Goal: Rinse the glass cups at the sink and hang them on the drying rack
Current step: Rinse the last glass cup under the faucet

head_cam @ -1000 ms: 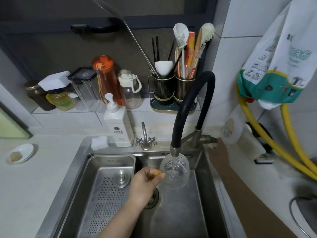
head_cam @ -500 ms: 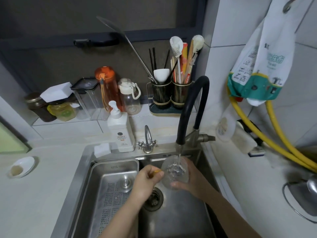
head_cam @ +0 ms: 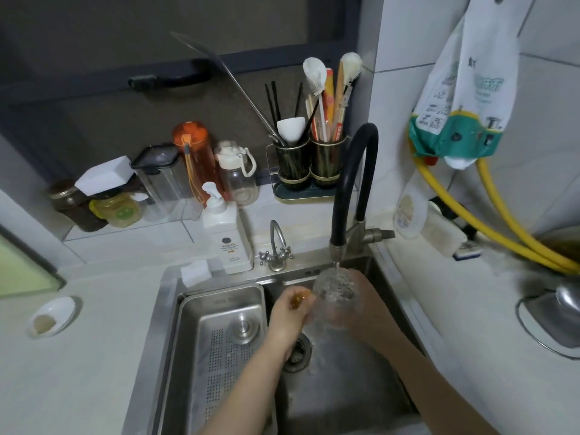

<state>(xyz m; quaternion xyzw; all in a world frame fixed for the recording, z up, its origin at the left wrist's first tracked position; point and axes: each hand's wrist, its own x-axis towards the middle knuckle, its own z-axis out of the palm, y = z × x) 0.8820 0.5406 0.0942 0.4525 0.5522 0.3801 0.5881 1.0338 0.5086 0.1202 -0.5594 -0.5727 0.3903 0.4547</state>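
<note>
Clear textured glass cup under running faucet, left hand pinching its amber handle, right hand cupped round it

counter: pale countertop around a steel sink
left side: little white dish
behind sink: white pump bottle, white sponge
ledge: jars, bottles, utensil caddy
right side: yellow hose
</note>
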